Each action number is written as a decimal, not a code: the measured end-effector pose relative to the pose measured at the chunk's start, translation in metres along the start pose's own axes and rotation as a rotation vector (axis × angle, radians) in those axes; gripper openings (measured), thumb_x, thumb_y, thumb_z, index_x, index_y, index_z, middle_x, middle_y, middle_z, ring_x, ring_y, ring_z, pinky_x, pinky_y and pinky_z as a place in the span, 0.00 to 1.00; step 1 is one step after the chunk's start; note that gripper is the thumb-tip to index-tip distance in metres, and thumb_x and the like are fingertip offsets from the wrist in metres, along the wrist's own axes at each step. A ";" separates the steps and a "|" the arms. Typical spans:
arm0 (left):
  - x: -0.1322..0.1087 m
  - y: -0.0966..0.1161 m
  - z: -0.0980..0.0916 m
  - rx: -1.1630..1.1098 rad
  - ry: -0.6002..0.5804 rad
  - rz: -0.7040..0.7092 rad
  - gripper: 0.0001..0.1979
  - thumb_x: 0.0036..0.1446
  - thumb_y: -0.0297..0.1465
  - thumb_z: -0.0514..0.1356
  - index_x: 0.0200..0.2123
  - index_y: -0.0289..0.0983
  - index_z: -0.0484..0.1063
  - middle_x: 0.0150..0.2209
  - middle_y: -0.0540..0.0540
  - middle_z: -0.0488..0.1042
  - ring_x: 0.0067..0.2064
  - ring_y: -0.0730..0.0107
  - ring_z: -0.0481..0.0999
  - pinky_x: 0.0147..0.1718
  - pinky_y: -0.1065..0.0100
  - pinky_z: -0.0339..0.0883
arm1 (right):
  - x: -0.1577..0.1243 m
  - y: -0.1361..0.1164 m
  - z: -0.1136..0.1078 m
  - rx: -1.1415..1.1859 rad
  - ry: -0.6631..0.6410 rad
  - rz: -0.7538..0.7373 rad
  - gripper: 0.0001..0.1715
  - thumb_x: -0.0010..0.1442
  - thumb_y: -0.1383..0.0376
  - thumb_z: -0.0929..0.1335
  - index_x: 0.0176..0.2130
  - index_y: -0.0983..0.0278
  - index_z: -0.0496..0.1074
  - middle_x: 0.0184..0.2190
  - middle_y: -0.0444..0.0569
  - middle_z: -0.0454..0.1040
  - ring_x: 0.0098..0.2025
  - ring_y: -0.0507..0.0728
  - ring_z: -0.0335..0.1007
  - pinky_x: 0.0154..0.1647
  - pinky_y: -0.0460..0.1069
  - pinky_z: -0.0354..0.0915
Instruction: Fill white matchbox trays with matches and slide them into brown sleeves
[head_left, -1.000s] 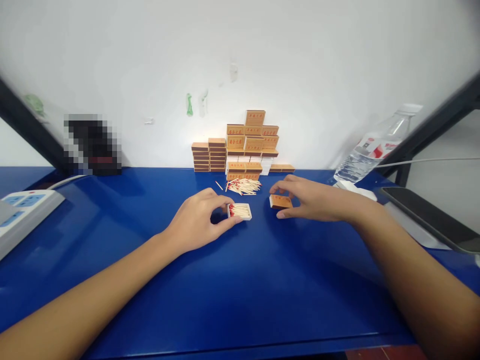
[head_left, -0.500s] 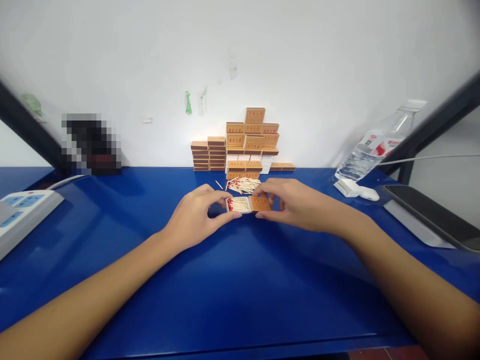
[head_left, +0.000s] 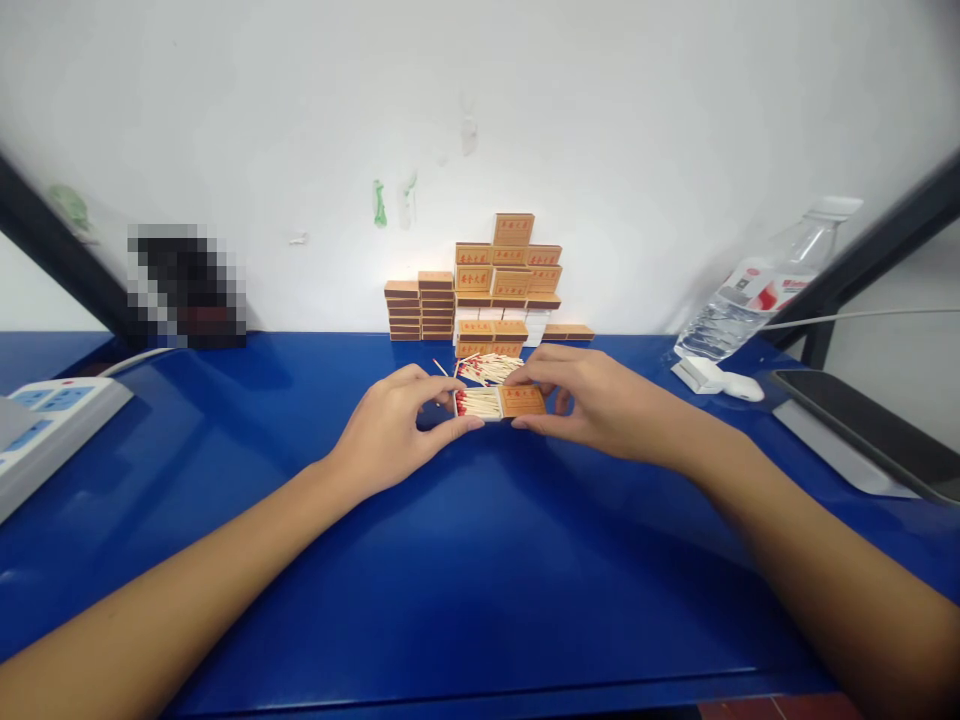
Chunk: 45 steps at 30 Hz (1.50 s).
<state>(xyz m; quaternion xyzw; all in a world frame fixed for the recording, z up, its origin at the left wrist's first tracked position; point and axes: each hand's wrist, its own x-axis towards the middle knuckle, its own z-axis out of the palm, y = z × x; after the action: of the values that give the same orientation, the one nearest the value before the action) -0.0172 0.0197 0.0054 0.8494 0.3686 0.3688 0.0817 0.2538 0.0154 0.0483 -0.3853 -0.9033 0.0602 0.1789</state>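
Between thumb and fingers, my left hand [head_left: 401, 420] grips the white matchbox tray [head_left: 491, 417], which is filled with red-tipped matches [head_left: 477, 403]. My right hand [head_left: 581, 393] pinches the brown matchbox sleeve [head_left: 523, 401] at its long edges. Tray and sleeve lie in line, the tray's right end meeting the sleeve's left end; how far it reaches inside is hidden. Just behind them is a pile of loose matches [head_left: 491, 368] on the blue table, with a single match [head_left: 440, 368] at its left.
Several matchboxes [head_left: 510, 280] are stacked against the wall, beside lower stacks [head_left: 418, 308]. On the right stand a leaning water bottle [head_left: 757, 285], a white device [head_left: 718, 380] and a phone [head_left: 874, 425]. A power strip [head_left: 67, 425] lies at the left.
The matchbox sleeve has tilted slightly, showing more of its printed top. Both hands keep their grips, and the whole view has shifted a little.
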 end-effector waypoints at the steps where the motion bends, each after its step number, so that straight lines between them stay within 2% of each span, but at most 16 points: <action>1: 0.000 0.000 0.000 -0.005 0.003 -0.002 0.16 0.61 0.41 0.70 0.48 0.39 0.81 0.38 0.47 0.82 0.37 0.66 0.78 0.38 0.64 0.74 | 0.000 -0.001 0.000 0.003 0.000 0.000 0.16 0.65 0.59 0.74 0.51 0.63 0.77 0.44 0.53 0.78 0.45 0.60 0.74 0.42 0.52 0.68; 9: 0.001 0.001 -0.003 -0.031 0.036 -0.025 0.16 0.60 0.42 0.71 0.47 0.39 0.81 0.35 0.49 0.80 0.32 0.70 0.75 0.34 0.67 0.73 | 0.003 -0.006 0.005 0.070 0.050 0.000 0.16 0.63 0.61 0.75 0.50 0.63 0.77 0.41 0.51 0.79 0.40 0.58 0.74 0.40 0.51 0.68; 12: 0.001 0.001 -0.003 -0.047 0.013 -0.034 0.17 0.59 0.41 0.72 0.48 0.39 0.81 0.37 0.48 0.81 0.32 0.71 0.75 0.35 0.67 0.73 | 0.004 -0.006 0.008 0.107 0.103 -0.027 0.18 0.64 0.60 0.75 0.52 0.62 0.76 0.46 0.53 0.79 0.44 0.59 0.75 0.44 0.52 0.70; 15: 0.000 0.000 -0.001 -0.064 -0.034 -0.034 0.18 0.59 0.41 0.72 0.50 0.40 0.81 0.39 0.47 0.81 0.33 0.70 0.76 0.36 0.66 0.73 | 0.004 -0.012 0.013 0.173 0.106 -0.057 0.17 0.66 0.62 0.74 0.54 0.61 0.75 0.47 0.52 0.78 0.46 0.59 0.75 0.46 0.53 0.72; 19: -0.002 -0.002 0.001 -0.095 -0.044 -0.030 0.26 0.59 0.44 0.71 0.58 0.40 0.77 0.38 0.48 0.80 0.36 0.68 0.77 0.37 0.66 0.73 | 0.004 -0.027 0.023 0.198 0.098 -0.059 0.23 0.68 0.65 0.70 0.61 0.60 0.70 0.56 0.56 0.75 0.55 0.61 0.74 0.55 0.58 0.73; 22: -0.001 -0.003 -0.001 -0.038 -0.064 -0.004 0.27 0.62 0.48 0.67 0.59 0.42 0.76 0.35 0.48 0.77 0.34 0.67 0.75 0.35 0.66 0.70 | 0.004 -0.035 0.033 0.172 0.103 -0.039 0.29 0.70 0.66 0.68 0.67 0.59 0.63 0.63 0.58 0.69 0.62 0.65 0.71 0.60 0.63 0.72; 25: -0.001 -0.003 -0.002 0.077 -0.127 0.028 0.27 0.67 0.50 0.61 0.62 0.41 0.73 0.34 0.48 0.74 0.33 0.66 0.73 0.33 0.65 0.69 | 0.004 -0.039 0.042 0.105 0.123 -0.034 0.32 0.70 0.69 0.65 0.70 0.59 0.59 0.64 0.60 0.68 0.63 0.67 0.70 0.62 0.66 0.71; 29: -0.004 0.004 0.001 0.172 -0.193 0.051 0.26 0.73 0.43 0.55 0.66 0.35 0.65 0.40 0.42 0.75 0.40 0.58 0.75 0.39 0.60 0.71 | 0.005 -0.047 0.045 0.083 0.137 -0.038 0.33 0.70 0.71 0.64 0.70 0.59 0.58 0.63 0.60 0.69 0.63 0.67 0.71 0.60 0.67 0.73; 33: -0.005 0.015 0.003 0.193 -0.193 0.077 0.27 0.76 0.40 0.50 0.71 0.35 0.55 0.44 0.39 0.77 0.45 0.54 0.73 0.46 0.54 0.71 | 0.005 -0.054 0.041 0.069 0.161 -0.020 0.33 0.69 0.72 0.64 0.69 0.57 0.59 0.63 0.58 0.69 0.63 0.67 0.71 0.59 0.65 0.75; 36: -0.005 0.021 0.002 0.170 -0.182 0.035 0.25 0.76 0.40 0.48 0.69 0.34 0.57 0.43 0.40 0.76 0.43 0.55 0.72 0.46 0.53 0.71 | 0.005 -0.056 0.039 0.054 0.196 -0.041 0.36 0.67 0.74 0.63 0.70 0.58 0.57 0.63 0.58 0.67 0.64 0.66 0.69 0.61 0.65 0.73; 42: -0.004 0.023 -0.002 0.065 -0.124 -0.057 0.29 0.69 0.50 0.58 0.65 0.39 0.64 0.39 0.44 0.75 0.42 0.56 0.74 0.41 0.57 0.71 | 0.006 -0.052 0.038 0.126 0.189 -0.038 0.39 0.67 0.73 0.64 0.71 0.53 0.54 0.65 0.56 0.66 0.64 0.66 0.69 0.60 0.65 0.73; 45: -0.003 0.023 -0.003 0.005 -0.084 -0.098 0.27 0.67 0.48 0.62 0.64 0.43 0.65 0.44 0.44 0.77 0.43 0.58 0.75 0.41 0.58 0.71 | 0.005 -0.052 0.037 0.194 0.191 -0.072 0.42 0.67 0.74 0.64 0.72 0.50 0.52 0.66 0.54 0.65 0.64 0.63 0.69 0.61 0.62 0.73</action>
<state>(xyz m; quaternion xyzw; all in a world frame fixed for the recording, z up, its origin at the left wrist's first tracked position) -0.0077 0.0012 0.0157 0.8453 0.4070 0.3273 0.1128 0.2016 -0.0159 0.0281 -0.3377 -0.8853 0.1035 0.3026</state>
